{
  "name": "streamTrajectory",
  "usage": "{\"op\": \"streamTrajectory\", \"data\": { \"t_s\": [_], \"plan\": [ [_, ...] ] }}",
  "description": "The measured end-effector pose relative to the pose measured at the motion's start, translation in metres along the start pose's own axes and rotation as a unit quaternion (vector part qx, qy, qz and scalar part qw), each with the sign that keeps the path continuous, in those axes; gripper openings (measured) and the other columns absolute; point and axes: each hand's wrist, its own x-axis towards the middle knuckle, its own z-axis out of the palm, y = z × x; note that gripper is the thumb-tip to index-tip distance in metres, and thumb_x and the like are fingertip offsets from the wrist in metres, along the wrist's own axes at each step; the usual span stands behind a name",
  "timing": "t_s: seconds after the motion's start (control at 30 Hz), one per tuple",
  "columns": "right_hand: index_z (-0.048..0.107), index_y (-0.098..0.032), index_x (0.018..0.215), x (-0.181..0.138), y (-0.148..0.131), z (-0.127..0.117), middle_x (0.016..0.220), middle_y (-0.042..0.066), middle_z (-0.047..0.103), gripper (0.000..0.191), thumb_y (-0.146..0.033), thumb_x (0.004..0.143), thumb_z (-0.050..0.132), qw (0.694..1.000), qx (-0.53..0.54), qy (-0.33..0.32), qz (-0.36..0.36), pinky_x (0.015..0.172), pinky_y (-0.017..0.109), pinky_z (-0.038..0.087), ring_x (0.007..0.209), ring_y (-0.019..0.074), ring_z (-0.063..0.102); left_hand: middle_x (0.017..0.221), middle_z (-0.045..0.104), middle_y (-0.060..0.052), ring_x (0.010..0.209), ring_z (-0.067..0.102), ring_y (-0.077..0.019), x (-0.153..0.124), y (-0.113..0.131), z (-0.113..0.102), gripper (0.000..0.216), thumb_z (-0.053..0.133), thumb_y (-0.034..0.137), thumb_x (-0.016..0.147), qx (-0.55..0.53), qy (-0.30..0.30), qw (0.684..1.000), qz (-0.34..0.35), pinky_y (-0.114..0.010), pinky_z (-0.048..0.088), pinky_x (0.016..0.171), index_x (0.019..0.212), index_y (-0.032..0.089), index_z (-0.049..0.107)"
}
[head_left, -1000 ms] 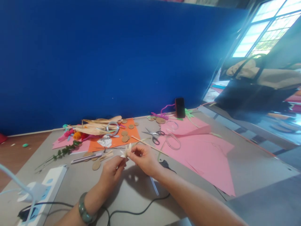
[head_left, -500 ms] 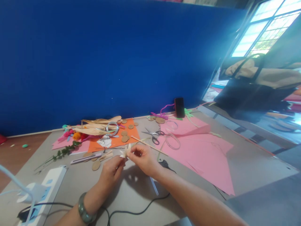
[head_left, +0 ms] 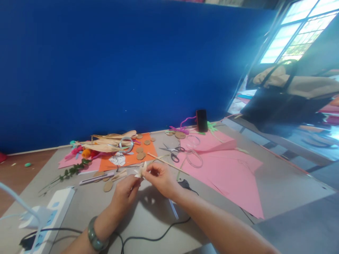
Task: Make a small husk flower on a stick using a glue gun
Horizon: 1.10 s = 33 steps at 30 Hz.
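Note:
Between my two hands, above the grey table, is a small cream-coloured flower (head_left: 143,170) with pointed petals, likely of dried husk. My left hand (head_left: 127,190), with a green bangle (head_left: 95,235) on its wrist, pinches it from below on the left. The fingers of my right hand (head_left: 162,179) are closed on its right side. Fingers cover the flower's base. Just beyond lie a thin wooden stick (head_left: 167,163) and black-handled scissors (head_left: 174,151) with spread blades. A black glue gun (head_left: 184,183) with a clear glue stick (head_left: 173,209) is partly behind my right forearm.
Dried husk strips (head_left: 106,145) and a tape roll (head_left: 126,144) lie on orange paper (head_left: 127,160). Pink sheets (head_left: 225,173) cover the right side. A power strip (head_left: 57,211), a utility knife (head_left: 95,178) and a leafy sprig (head_left: 71,170) lie left. A phone (head_left: 201,120) leans on the blue partition (head_left: 148,63).

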Motion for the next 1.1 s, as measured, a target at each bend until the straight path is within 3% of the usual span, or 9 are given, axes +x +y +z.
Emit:
{"op": "streamTrajectory", "data": {
  "t_s": [0.2,0.5,0.9,1.1],
  "plan": [
    [0.064,-0.015,0.065,0.0010,0.0003,-0.0012,0.056,-0.004,0.052,0.014,-0.021,0.077,0.064,1.000,-0.009,0.000,-0.007,0.049,0.021,0.029,0.052,0.0075,0.039,0.064,0.061,0.000,0.058,0.056,-0.0128,-0.0014,0.0002,0.0001,0.017,0.048,0.014,0.088,-0.006,-0.013,1.000,-0.024,-0.022,0.041,0.056,0.076,0.018,0.059],
    [0.070,-0.015,0.069,0.0010,-0.0009,-0.0024,0.062,-0.001,0.063,0.016,-0.027,0.080,0.066,0.999,0.031,-0.018,-0.001,0.050,0.022,0.034,0.053,0.0086,0.045,0.063,0.062,0.001,0.060,0.058,-0.0136,0.0020,0.0029,-0.0003,0.023,0.048,0.026,0.092,-0.092,-0.016,0.985,-0.143,-0.024,0.043,0.059,0.075,0.018,0.061],
    [0.067,-0.014,0.065,0.0002,-0.0040,-0.0007,0.061,0.000,0.064,0.015,-0.018,0.079,0.062,1.000,-0.010,-0.007,0.000,0.051,0.021,0.034,0.054,0.0087,0.046,0.062,0.061,0.001,0.058,0.056,-0.0123,0.0014,0.0038,0.0018,0.023,0.048,0.024,0.092,-0.081,-0.017,0.989,-0.122,-0.023,0.041,0.057,0.075,0.018,0.062],
    [0.063,-0.015,0.063,-0.0008,-0.0046,0.0006,0.059,-0.003,0.059,0.013,-0.017,0.077,0.063,1.000,-0.013,0.013,-0.009,0.052,0.020,0.035,0.054,0.0083,0.044,0.060,0.058,0.002,0.054,0.055,-0.0117,0.0023,0.0066,0.0024,0.020,0.053,0.031,0.091,-0.135,-0.014,0.976,-0.170,-0.022,0.042,0.054,0.077,0.018,0.061]
  ]
}}
